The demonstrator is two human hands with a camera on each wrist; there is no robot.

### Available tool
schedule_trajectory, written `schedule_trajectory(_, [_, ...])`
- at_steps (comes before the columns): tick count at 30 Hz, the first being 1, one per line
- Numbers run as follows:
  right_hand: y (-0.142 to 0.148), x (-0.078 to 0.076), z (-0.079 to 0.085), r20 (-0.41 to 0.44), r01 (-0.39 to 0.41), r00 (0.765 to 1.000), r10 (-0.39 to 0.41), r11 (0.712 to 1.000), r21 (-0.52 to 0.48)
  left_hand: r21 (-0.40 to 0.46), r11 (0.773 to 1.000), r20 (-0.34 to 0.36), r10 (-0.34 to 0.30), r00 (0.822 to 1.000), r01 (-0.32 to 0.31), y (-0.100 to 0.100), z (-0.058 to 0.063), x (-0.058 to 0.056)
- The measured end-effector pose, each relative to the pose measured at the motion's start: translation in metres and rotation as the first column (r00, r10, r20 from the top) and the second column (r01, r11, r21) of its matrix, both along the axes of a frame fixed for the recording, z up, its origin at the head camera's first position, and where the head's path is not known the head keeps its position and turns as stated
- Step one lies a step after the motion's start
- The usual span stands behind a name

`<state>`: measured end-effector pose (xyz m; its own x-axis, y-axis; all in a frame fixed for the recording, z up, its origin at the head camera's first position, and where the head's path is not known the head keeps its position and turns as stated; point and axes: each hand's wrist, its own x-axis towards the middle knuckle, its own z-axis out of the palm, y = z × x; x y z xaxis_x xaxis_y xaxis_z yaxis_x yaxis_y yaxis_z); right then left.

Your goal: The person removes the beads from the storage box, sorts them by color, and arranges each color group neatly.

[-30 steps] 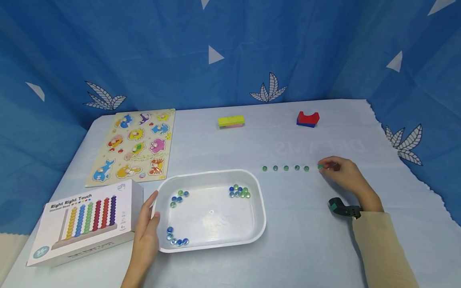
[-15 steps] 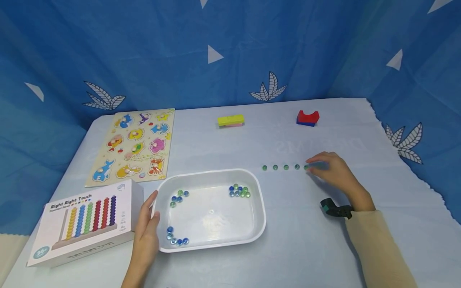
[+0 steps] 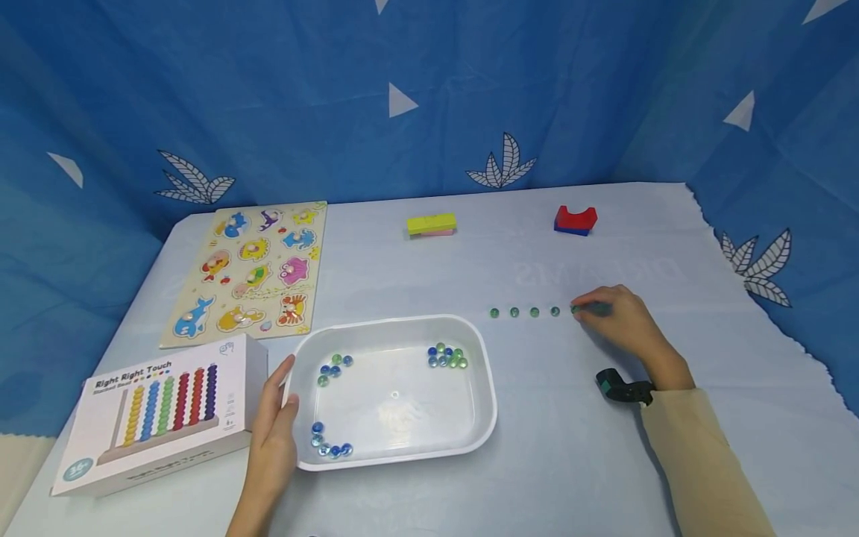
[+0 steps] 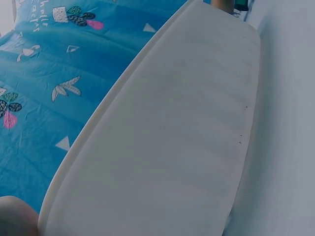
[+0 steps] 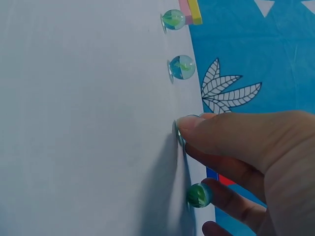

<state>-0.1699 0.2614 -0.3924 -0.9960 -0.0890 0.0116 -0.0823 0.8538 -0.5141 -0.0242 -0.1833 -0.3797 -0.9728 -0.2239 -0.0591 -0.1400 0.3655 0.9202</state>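
Observation:
In the head view my left hand (image 3: 271, 432) rests against the left end of a white plastic tray (image 3: 396, 464), thumb and forefinger extended at its rim. The tray's outer wall (image 4: 157, 128) fills much of the left wrist view. Between thumb and forefinger, my right hand (image 3: 620, 321) pinches a glass marble (image 5: 180, 133), mostly covered by the thumb. A green marble (image 5: 199, 195) sits by its other fingers, hidden in the head view. Leftward from the pinched marble runs a spaced row of several green marbles (image 3: 535, 312) on the white cloth.
Inside the tray are blue marbles (image 3: 335, 452) at the front left and mixed marbles (image 3: 443, 362) at the back right. A boxed bead toy (image 3: 161, 418) and a wooden animal puzzle (image 3: 251, 276) stand left. Yellow block (image 3: 431, 224) and red block (image 3: 576, 219) lie behind.
My right hand has shifted left from the row's rightmost marble to the one beside it, which it now pinches. The left hand and tray have stayed put.

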Motion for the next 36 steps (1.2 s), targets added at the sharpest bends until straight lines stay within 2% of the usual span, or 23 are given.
schedule_trajectory(12, [0.005,-0.002,-0.005,0.042,0.008,0.999,-0.006,0.999,-0.041,0.002,1.0,-0.001,0.003,1.0,-0.003,0.0,0.0,-0.001])
schedule_trajectory(20, [0.006,0.0,0.004,0.096,0.05,0.994,-0.042,0.995,-0.083,0.005,1.0,-0.005,0.001,1.0,-0.001,0.0,0.0,-0.001])
schedule_trajectory(36, [0.023,0.003,-0.006,0.071,0.11,0.992,-0.105,0.992,-0.069,0.002,1.0,-0.009,0.001,1.0,-0.001,0.0,-0.001,0.0])
